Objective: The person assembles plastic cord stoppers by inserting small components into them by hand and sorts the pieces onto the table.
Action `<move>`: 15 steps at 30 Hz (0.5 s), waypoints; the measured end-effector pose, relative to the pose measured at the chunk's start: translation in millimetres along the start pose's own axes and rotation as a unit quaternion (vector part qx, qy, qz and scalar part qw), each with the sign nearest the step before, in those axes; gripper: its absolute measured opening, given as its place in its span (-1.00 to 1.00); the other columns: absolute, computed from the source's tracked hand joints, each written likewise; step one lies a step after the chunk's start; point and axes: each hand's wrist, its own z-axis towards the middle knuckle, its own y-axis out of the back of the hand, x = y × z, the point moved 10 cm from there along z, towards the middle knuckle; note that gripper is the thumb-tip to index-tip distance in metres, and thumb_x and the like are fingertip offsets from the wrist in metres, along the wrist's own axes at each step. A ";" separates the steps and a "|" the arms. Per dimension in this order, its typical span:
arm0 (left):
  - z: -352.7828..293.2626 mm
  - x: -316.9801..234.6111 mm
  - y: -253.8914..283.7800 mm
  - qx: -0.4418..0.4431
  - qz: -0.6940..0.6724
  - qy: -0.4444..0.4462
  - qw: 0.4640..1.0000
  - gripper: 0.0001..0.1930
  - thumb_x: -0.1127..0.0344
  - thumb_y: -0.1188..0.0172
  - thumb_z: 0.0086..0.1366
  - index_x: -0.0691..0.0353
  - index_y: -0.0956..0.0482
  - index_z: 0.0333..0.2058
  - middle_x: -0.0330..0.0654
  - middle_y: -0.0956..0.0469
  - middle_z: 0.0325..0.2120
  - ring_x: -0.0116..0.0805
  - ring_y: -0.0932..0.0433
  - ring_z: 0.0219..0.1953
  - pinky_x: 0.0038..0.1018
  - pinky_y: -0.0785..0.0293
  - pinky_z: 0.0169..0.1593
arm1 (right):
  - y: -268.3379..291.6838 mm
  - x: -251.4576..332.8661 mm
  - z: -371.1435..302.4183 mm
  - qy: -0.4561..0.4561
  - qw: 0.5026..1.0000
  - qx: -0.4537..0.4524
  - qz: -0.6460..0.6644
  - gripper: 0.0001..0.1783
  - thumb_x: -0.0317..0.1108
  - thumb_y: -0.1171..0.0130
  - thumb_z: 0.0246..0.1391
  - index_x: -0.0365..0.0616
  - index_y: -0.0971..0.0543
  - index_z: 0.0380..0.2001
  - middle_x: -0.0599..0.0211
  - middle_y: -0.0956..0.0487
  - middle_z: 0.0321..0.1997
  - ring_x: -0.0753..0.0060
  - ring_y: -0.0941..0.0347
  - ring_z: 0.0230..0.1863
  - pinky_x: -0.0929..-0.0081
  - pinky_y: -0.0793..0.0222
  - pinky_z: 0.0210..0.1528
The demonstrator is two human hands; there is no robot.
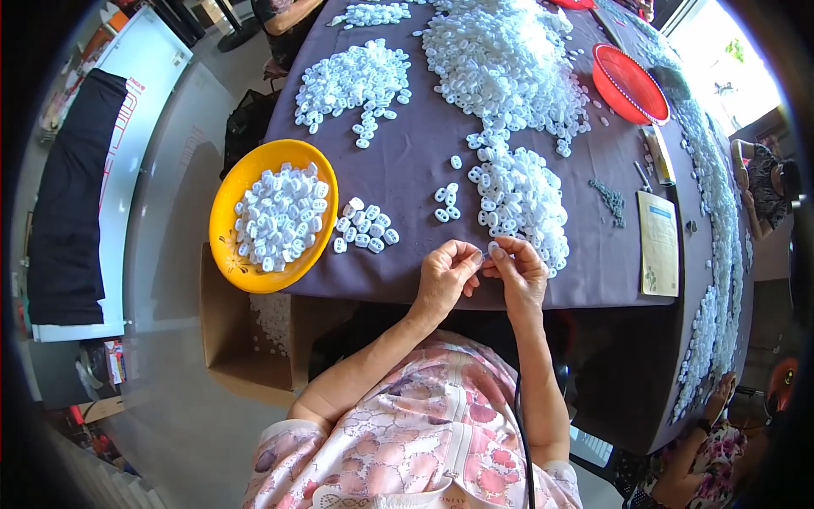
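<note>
My left hand [444,273] and my right hand [519,270] meet at the table's near edge, fingertips pinched close together. Between the right thumb and forefinger shows part of a small white oval plastic piece [493,246]. Whatever the left fingers pinch is too small to make out. Just beyond my right hand lies a heap of the same white two-holed pieces [519,191]. A few loose ones [447,204] sit left of that heap. Farther left, a small cluster of pieces [366,227] lies beside a yellow bowl [223,222] filled with more of them.
Larger white heaps [500,59] cover the far part of the dark tablecloth [407,161]. A red basket [632,83], an envelope [658,246] and grey-green strings [609,202] lie to the right. Below the bowl stands a cardboard box [242,365]. Other people sit around the table.
</note>
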 end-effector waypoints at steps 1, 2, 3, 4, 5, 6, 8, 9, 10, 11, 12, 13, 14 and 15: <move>0.6 0.3 -0.4 0.005 -0.002 -0.001 1.000 -0.87 0.33 -0.15 0.24 0.27 -0.49 -0.38 -0.31 -0.47 -0.61 -0.64 -0.40 -0.65 -0.69 -0.33 -0.62 | -0.1 0.7 -0.6 -0.001 1.000 0.000 0.001 -0.87 -0.53 -0.13 0.08 -0.25 -0.54 -0.26 0.43 -0.54 -0.37 0.66 -0.49 -0.44 0.69 -0.48 -0.41; 0.7 0.5 -0.8 0.010 -0.004 -0.001 1.000 -0.87 0.33 -0.15 0.24 0.28 -0.49 -0.38 -0.31 -0.47 -0.61 -0.63 -0.40 -0.65 -0.69 -0.33 -0.62 | -0.6 3.2 -1.4 0.001 1.000 0.003 -0.011 -0.86 -0.53 -0.13 0.08 -0.24 -0.54 -0.25 0.43 -0.55 -0.36 0.66 -0.49 -0.43 0.69 -0.48 -0.41; 0.5 0.4 -0.7 0.010 -0.003 0.000 1.000 -0.87 0.33 -0.15 0.24 0.28 -0.49 -0.38 -0.31 -0.47 -0.61 -0.63 -0.40 -0.65 -0.69 -0.33 -0.62 | -0.7 4.7 -1.7 0.003 1.000 0.005 -0.024 -0.85 -0.53 -0.12 0.08 -0.24 -0.54 -0.24 0.42 -0.55 -0.35 0.66 -0.49 -0.43 0.70 -0.48 -0.41; 0.0 -0.2 -1.1 0.012 0.000 0.001 1.000 -0.87 0.33 -0.15 0.24 0.28 -0.49 -0.38 -0.31 -0.47 -0.61 -0.63 -0.40 -0.65 -0.69 -0.34 -0.61 | -1.0 4.1 -1.5 0.002 1.000 0.005 -0.023 -0.85 -0.53 -0.12 0.08 -0.24 -0.54 -0.24 0.42 -0.55 -0.35 0.66 -0.49 -0.43 0.70 -0.48 -0.41; -0.4 -0.6 -1.6 0.014 0.003 0.002 1.000 -0.87 0.33 -0.14 0.25 0.28 -0.49 -0.38 -0.31 -0.47 -0.60 -0.63 -0.40 -0.65 -0.69 -0.34 -0.61 | -1.4 3.9 -1.1 0.003 1.000 0.002 -0.019 -0.85 -0.52 -0.12 0.09 -0.25 -0.54 -0.24 0.42 -0.55 -0.39 0.66 -0.50 -0.44 0.70 -0.48 -0.40; -0.6 -0.8 -1.2 0.014 0.003 0.003 1.000 -0.87 0.33 -0.14 0.25 0.28 -0.49 -0.38 -0.31 -0.47 -0.60 -0.63 -0.40 -0.65 -0.69 -0.34 -0.61 | -1.4 3.6 -1.2 0.004 1.000 0.000 -0.015 -0.85 -0.51 -0.12 0.09 -0.25 -0.54 -0.24 0.42 -0.56 -0.42 0.65 -0.51 -0.45 0.71 -0.48 -0.40; -0.5 -0.8 -0.5 0.014 0.014 0.004 1.000 -0.87 0.33 -0.14 0.25 0.27 -0.49 -0.38 -0.31 -0.47 -0.60 -0.63 -0.41 -0.65 -0.69 -0.34 -0.61 | -0.8 3.3 -2.0 0.005 1.000 0.002 -0.017 -0.85 -0.51 -0.12 0.09 -0.25 -0.54 -0.24 0.41 -0.56 -0.43 0.65 -0.51 -0.46 0.71 -0.48 -0.40; -0.6 -0.7 -0.3 0.013 0.013 0.004 1.000 -0.87 0.33 -0.14 0.25 0.27 -0.49 -0.38 -0.31 -0.47 -0.60 -0.63 -0.41 -0.65 -0.69 -0.34 -0.61 | -1.2 4.0 -2.2 0.007 1.000 0.004 -0.018 -0.86 -0.52 -0.11 0.09 -0.25 -0.54 -0.24 0.41 -0.56 -0.44 0.65 -0.51 -0.46 0.71 -0.48 -0.40; -0.8 -0.9 -0.4 0.013 0.016 0.003 1.000 -0.87 0.32 -0.14 0.25 0.27 -0.49 -0.38 -0.31 -0.47 -0.60 -0.63 -0.41 -0.65 -0.69 -0.34 -0.61 | -1.5 4.1 -2.3 0.007 1.000 0.004 -0.018 -0.86 -0.52 -0.11 0.09 -0.25 -0.54 -0.24 0.41 -0.56 -0.44 0.65 -0.51 -0.46 0.71 -0.48 -0.40; -1.0 -1.0 -0.4 0.013 0.018 0.001 1.000 -0.87 0.32 -0.14 0.25 0.27 -0.48 -0.38 -0.31 -0.47 -0.60 -0.62 -0.41 -0.65 -0.69 -0.34 -0.61 | -1.5 4.7 -2.5 0.008 1.000 0.003 -0.028 -0.86 -0.52 -0.11 0.09 -0.25 -0.55 -0.25 0.41 -0.56 -0.44 0.65 -0.51 -0.46 0.71 -0.48 -0.40; -0.9 -0.8 0.1 0.012 0.018 0.001 1.000 -0.87 0.32 -0.14 0.25 0.27 -0.48 -0.38 -0.31 -0.47 -0.60 -0.62 -0.41 -0.65 -0.69 -0.34 -0.61 | -1.6 5.3 -2.4 0.010 0.999 0.002 -0.038 -0.86 -0.52 -0.11 0.09 -0.25 -0.55 -0.25 0.42 -0.57 -0.44 0.65 -0.51 -0.46 0.71 -0.48 -0.40; -0.8 -0.4 0.6 0.012 0.022 0.002 1.000 -0.86 0.32 -0.14 0.26 0.27 -0.48 -0.38 -0.31 -0.47 -0.60 -0.63 -0.41 -0.65 -0.69 -0.34 -0.61 | -1.8 5.1 -2.4 0.010 0.999 0.003 -0.038 -0.86 -0.52 -0.11 0.09 -0.25 -0.55 -0.25 0.42 -0.57 -0.44 0.65 -0.51 -0.46 0.71 -0.48 -0.40; -0.7 -0.1 0.9 0.012 0.027 0.002 1.000 -0.86 0.32 -0.13 0.26 0.27 -0.49 -0.38 -0.31 -0.47 -0.60 -0.63 -0.40 -0.65 -0.69 -0.34 -0.61 | -1.6 4.1 -2.4 0.008 0.999 0.003 -0.036 -0.86 -0.52 -0.12 0.09 -0.25 -0.55 -0.25 0.42 -0.57 -0.44 0.65 -0.51 -0.46 0.71 -0.48 -0.40; -1.1 -0.4 0.7 0.011 0.026 0.002 1.000 -0.86 0.32 -0.13 0.26 0.27 -0.49 -0.38 -0.31 -0.47 -0.60 -0.63 -0.40 -0.65 -0.69 -0.34 -0.61 | -1.0 2.9 -2.7 0.005 0.999 0.002 -0.033 -0.86 -0.52 -0.12 0.09 -0.26 -0.55 -0.25 0.42 -0.57 -0.44 0.66 -0.51 -0.46 0.71 -0.48 -0.40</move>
